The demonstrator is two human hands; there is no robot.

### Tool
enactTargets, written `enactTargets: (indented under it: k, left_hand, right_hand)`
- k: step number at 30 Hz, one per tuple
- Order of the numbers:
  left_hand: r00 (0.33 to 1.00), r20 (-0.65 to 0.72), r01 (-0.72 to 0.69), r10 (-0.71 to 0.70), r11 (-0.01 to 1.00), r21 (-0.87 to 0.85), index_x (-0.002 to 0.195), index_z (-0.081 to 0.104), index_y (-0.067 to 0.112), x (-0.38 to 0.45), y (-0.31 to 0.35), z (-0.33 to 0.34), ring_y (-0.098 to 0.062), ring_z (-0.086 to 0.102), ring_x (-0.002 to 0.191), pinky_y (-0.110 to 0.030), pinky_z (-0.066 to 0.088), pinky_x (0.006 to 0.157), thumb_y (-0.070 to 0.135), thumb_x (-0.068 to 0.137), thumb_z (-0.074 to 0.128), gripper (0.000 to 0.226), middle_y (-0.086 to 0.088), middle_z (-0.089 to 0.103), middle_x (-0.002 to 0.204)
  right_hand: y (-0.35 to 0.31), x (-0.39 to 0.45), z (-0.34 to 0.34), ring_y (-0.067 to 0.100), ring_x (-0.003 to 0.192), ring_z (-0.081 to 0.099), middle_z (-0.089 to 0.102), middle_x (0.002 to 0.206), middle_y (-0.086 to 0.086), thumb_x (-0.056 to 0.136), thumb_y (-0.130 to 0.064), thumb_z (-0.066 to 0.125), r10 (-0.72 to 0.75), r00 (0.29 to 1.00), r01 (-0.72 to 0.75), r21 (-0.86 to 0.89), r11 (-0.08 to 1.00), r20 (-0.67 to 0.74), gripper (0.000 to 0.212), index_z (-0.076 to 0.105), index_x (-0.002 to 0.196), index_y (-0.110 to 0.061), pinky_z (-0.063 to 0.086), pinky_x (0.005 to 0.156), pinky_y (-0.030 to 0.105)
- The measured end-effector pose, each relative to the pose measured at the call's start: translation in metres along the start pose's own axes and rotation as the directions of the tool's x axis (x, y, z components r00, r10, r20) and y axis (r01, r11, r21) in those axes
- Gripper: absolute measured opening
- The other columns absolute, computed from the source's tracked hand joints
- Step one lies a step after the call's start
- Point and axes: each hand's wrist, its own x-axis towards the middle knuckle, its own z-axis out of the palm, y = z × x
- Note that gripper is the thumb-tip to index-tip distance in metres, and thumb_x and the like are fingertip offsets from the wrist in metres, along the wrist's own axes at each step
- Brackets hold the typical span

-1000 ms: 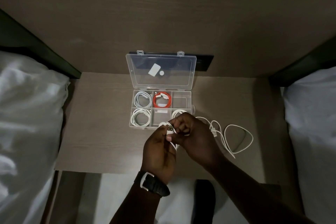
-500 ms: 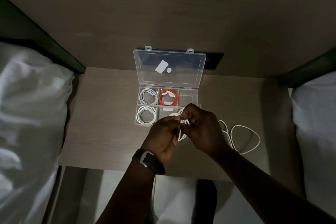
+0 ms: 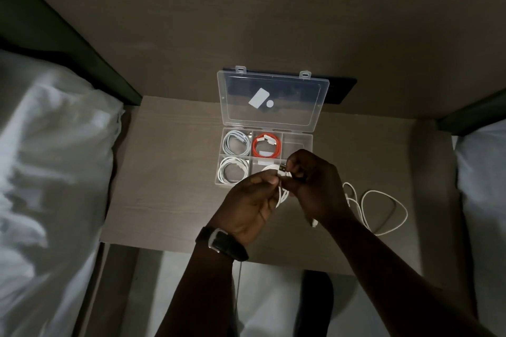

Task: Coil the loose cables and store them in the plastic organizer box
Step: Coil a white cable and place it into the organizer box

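Note:
A clear plastic organizer box (image 3: pixel 220 170) stands open on the nightstand, its lid (image 3: pixel 273 98) leaning back against the wall. Two left compartments each hold a coiled white cable (image 3: pixel 236 143) (image 3: pixel 233 170). The top middle one holds a coiled orange cable (image 3: pixel 267 145). The top right compartment looks empty. My left hand (image 3: pixel 252 205) and my right hand (image 3: pixel 312 182) meet just in front of the box, both pinching a small white cable coil (image 3: pixel 282 191) with a USB plug at its top. Another loose white cable (image 3: pixel 383 212) lies on the table at the right.
The nightstand (image 3: pixel 169 178) sits between two beds with white bedding (image 3: pixel 49 172) (image 3: pixel 484 200). A dark wall plate (image 3: pixel 339 90) is behind the lid. A watch is on my left wrist (image 3: pixel 221 243). A dark shoe shows on the floor below (image 3: pixel 317 304).
Both hands with the white coil have moved slightly away from me, toward the box's front edge. The view has shifted; the box and loose cable have not moved.

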Motion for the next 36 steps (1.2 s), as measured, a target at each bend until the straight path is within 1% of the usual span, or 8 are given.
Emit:
enactTargets:
  k: [4, 7, 11, 16, 20, 26, 30, 36]
  left_hand:
    - [0.985, 0.112, -0.171, 0.129, 0.77, 0.615, 0.102, 0.055, 0.01, 0.003, 0.008, 0.01, 0.002, 0.052, 0.076, -0.017, 0.041, 0.072, 0.021, 0.1, 0.047, 0.014, 0.009, 0.056, 0.085]
    - [0.976, 0.047, -0.201, 0.212, 0.803, 0.561, 0.112, 0.059, 0.011, 0.002, 0.009, 0.008, 0.013, 0.056, 0.089, -0.002, 0.038, 0.078, 0.018, 0.101, 0.045, 0.019, 0.013, 0.062, 0.096]
    - [0.935, -0.05, -0.261, 0.351, 0.778, 0.572, 0.106, 0.066, 0.018, 0.005, 0.003, 0.003, 0.005, 0.06, 0.095, -0.005, 0.04, 0.081, 0.016, 0.101, 0.044, 0.022, 0.011, 0.069, 0.1]
    - [0.721, -0.37, -0.252, 0.586, 0.719, 0.648, 0.116, 0.066, 0.03, -0.004, -0.025, -0.017, -0.007, 0.069, 0.098, -0.027, 0.055, 0.086, 0.018, 0.094, 0.057, 0.027, 0.018, 0.072, 0.107]
    - [0.782, -0.444, -0.102, 0.437, 0.793, 0.601, 0.118, 0.068, 0.023, -0.001, -0.045, -0.032, -0.018, 0.069, 0.094, -0.044, 0.055, 0.086, 0.014, 0.089, 0.064, 0.03, 0.0, 0.073, 0.105]
    - [0.852, -0.294, -0.039, 0.433, 0.613, 0.789, 0.126, 0.063, 0.014, 0.029, -0.039, -0.034, -0.028, 0.062, 0.109, -0.044, 0.051, 0.092, -0.001, 0.082, 0.064, 0.047, -0.011, 0.067, 0.119]
    - [0.925, -0.157, -0.021, 0.345, 0.46, 0.888, 0.136, 0.054, 0.017, 0.039, -0.044, -0.038, -0.027, 0.057, 0.109, -0.039, 0.051, 0.089, 0.007, 0.087, 0.06, 0.05, -0.012, 0.057, 0.122]
    - [0.922, -0.113, -0.066, 0.371, 0.435, 0.898, 0.136, 0.049, 0.018, 0.039, -0.055, -0.04, -0.024, 0.057, 0.106, -0.03, 0.051, 0.082, 0.028, 0.078, 0.073, 0.063, -0.011, 0.052, 0.125]
  right_hand:
    - [0.002, 0.004, 0.002, 0.005, 0.056, 0.052, 0.058, 0.062, -0.005, 0.067, 0.001, 0.075, -0.027, 0.998, 0.028, 0.027, 0.999, -0.049, 0.025, 0.056, 0.072, -0.015, 0.044, 0.053, 0.02]
    - [-0.001, 0.013, 0.007, 0.014, 0.055, 0.061, 0.063, 0.061, 0.002, 0.068, 0.014, 0.07, 0.12, 0.993, -0.109, 0.309, 0.945, -0.018, 0.024, 0.061, 0.075, -0.007, 0.051, 0.054, 0.028]
    - [-0.004, 0.021, 0.02, 0.025, 0.061, 0.062, 0.06, 0.067, 0.014, 0.068, 0.012, 0.074, 0.135, 0.99, -0.138, 0.388, 0.911, 0.037, 0.026, 0.061, 0.075, -0.009, 0.05, 0.056, 0.03]
    - [0.014, 0.036, 0.003, 0.024, 0.056, 0.063, 0.062, 0.062, 0.007, 0.068, 0.002, 0.082, 0.256, 0.962, -0.201, 0.385, 0.901, -0.097, 0.026, 0.059, 0.076, -0.007, 0.052, 0.061, 0.039]
    - [0.018, 0.045, 0.009, 0.024, 0.059, 0.069, 0.07, 0.068, 0.008, 0.068, -0.01, 0.085, 0.181, 0.983, -0.183, 0.129, 0.975, 0.026, 0.026, 0.061, 0.078, -0.011, 0.058, 0.064, 0.041]
    - [0.022, 0.053, 0.033, 0.023, 0.068, 0.071, 0.069, 0.071, 0.007, 0.065, -0.013, 0.083, 0.173, 0.974, -0.151, -0.153, 0.977, 0.146, 0.027, 0.058, 0.074, -0.011, 0.056, 0.069, 0.039]
    - [0.02, 0.061, 0.04, 0.024, 0.08, 0.064, 0.061, 0.074, -0.007, 0.07, -0.017, 0.078, 0.018, 0.97, 0.086, -0.409, 0.908, 0.243, 0.03, 0.048, 0.072, -0.021, 0.037, 0.063, 0.027]
    - [0.017, 0.062, 0.046, 0.032, 0.081, 0.063, 0.069, 0.08, 0.01, 0.076, -0.004, 0.067, -0.165, 0.929, 0.334, -0.563, 0.756, 0.33, 0.015, 0.059, 0.083, -0.015, 0.043, 0.066, 0.032]
